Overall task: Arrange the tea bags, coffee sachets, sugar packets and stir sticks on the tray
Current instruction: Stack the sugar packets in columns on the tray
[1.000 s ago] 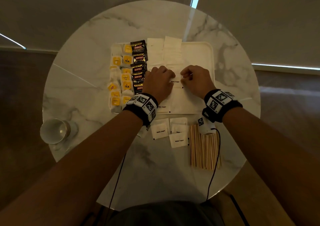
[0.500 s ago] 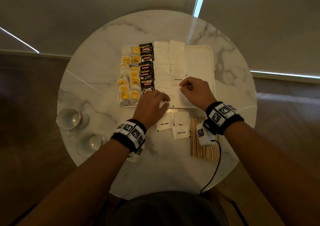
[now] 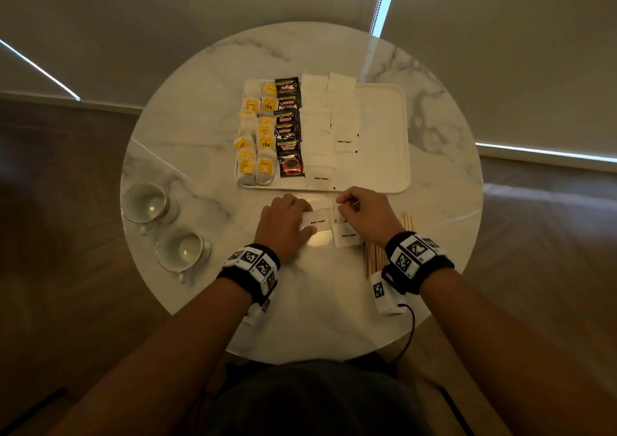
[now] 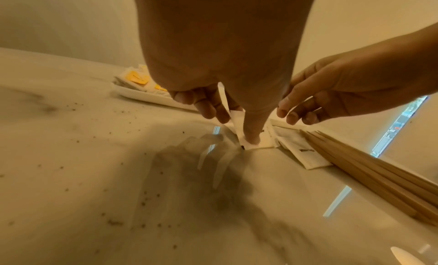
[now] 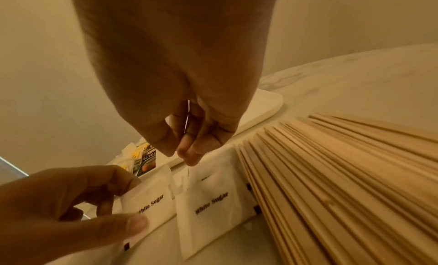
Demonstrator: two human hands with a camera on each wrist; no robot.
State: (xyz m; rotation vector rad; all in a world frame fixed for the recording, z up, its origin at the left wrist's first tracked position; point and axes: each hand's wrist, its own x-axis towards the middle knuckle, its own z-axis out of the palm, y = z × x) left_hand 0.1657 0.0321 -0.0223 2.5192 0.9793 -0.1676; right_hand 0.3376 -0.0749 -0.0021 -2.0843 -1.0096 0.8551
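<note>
Pinching one sugar packet (image 3: 317, 222) in my left hand (image 3: 283, 225), my right hand (image 3: 365, 217) pinches another, mostly hidden; both hands have left the tray (image 3: 384, 135) at 12 o'clock for the desk (image 3: 200, 155).

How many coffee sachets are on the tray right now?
5 coffee sachets on the tray, overlapping in one column between tea bags and sugar packets: farthest, second, third, fourth, nearest. Others may hide underneath.
</note>
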